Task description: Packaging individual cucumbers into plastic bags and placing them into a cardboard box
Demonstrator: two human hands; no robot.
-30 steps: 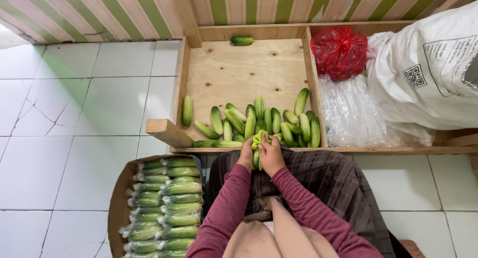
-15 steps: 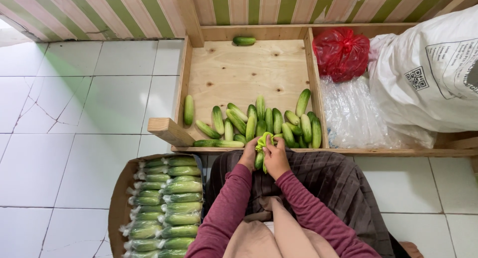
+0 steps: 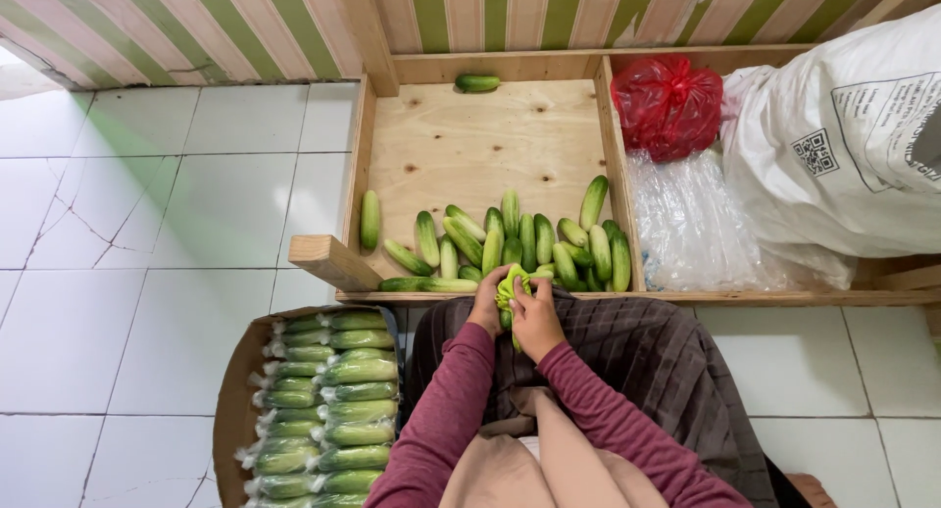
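- Green is the cucumber [image 3: 511,290] that is gripped between both hands, with thin clear wrap around it; it is held just over the front rail of the wooden tray [image 3: 461,140], above the person's lap.
- It is clasped from the left side by the left hand [image 3: 487,302], whose fingers are curled closed over it.
- It is covered from the right by the right hand [image 3: 537,317], with fingers bent tight against it, so that only its top end is seen between the two hands.
- Maroon sleeves are worn on both arms, and a dark checked cloth [image 3: 647,356] is spread over the knees.
- A heap of loose cucumbers [image 3: 510,243] is laid along the near edge of the tray, just beyond the hands, most of them pointing away from the person.
- One single cucumber [image 3: 370,220] is set apart at the left wall of the tray, and another cucumber [image 3: 477,82] is lying across its far edge.
- A cardboard box [image 3: 231,390] is placed on the tiled floor [image 3: 147,273] to the person's left; wrapped cucumbers [image 3: 333,410] are stacked in it in rows.
- A red plastic bag [image 3: 668,104], a pile of clear plastic bags [image 3: 691,228] and a large white sack [image 3: 843,155] are kept to the right of the tray.
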